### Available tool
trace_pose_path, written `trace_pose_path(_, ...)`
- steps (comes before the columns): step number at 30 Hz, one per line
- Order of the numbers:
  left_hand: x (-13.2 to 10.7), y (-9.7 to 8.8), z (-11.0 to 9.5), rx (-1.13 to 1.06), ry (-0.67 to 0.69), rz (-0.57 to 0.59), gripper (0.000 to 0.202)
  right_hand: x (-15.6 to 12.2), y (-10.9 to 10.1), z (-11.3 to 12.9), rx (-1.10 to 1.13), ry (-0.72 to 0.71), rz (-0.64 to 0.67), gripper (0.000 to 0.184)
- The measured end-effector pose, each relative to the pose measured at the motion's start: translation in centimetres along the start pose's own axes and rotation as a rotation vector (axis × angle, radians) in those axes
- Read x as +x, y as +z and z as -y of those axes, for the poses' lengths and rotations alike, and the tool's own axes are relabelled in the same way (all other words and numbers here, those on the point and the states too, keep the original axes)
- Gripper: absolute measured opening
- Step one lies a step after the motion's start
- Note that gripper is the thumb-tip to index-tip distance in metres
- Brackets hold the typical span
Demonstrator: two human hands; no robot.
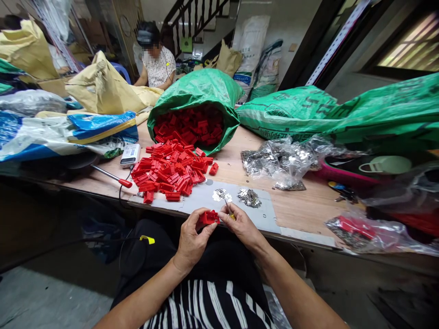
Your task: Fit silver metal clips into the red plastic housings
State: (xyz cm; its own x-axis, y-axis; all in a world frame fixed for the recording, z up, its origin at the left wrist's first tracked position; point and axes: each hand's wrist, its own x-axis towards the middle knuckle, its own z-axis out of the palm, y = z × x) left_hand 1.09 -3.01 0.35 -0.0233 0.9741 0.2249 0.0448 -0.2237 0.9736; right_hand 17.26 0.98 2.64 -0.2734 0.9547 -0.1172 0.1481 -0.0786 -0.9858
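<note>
My left hand pinches a small red plastic part just in front of the table's near edge. My right hand is closed on a thin tool with a yellow handle, its tip against the red part. Beyond the hands, a pile of red plastic parts spills from a green sack lying open on its side. Two small heaps of shiny metal pieces lie on a grey sheet near my hands.
A clear bag of metal pieces lies right of the pile. A red-handled screwdriver and a small white device lie at left. More green sacks fill the right. Another person sits across the table.
</note>
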Motion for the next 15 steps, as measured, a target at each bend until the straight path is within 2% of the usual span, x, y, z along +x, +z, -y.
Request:
trace_pose_path(5,-0.1,-0.1,0.2,0.007,0.018,0.049,0.034,-0.1,0.1,0.0,0.053,0.046,0.074,0.035)
trace_pose_path(9,0.4,-0.2,0.4,0.049,0.055,0.131,0.036,0.1,0.1,-0.9,0.011,-0.007,0.067,0.034)
trace_pose_path(12,1.3,-0.5,0.3,0.107,0.078,0.178,0.03,0.2,-0.3,-1.2,-0.094,-0.06,0.041,0.031)
trace_pose_path(15,2.4,-1.0,0.1,0.268,0.126,0.17,0.028,0.3,-1.0,-1.0,-0.282,-0.138,0.0,0.027)
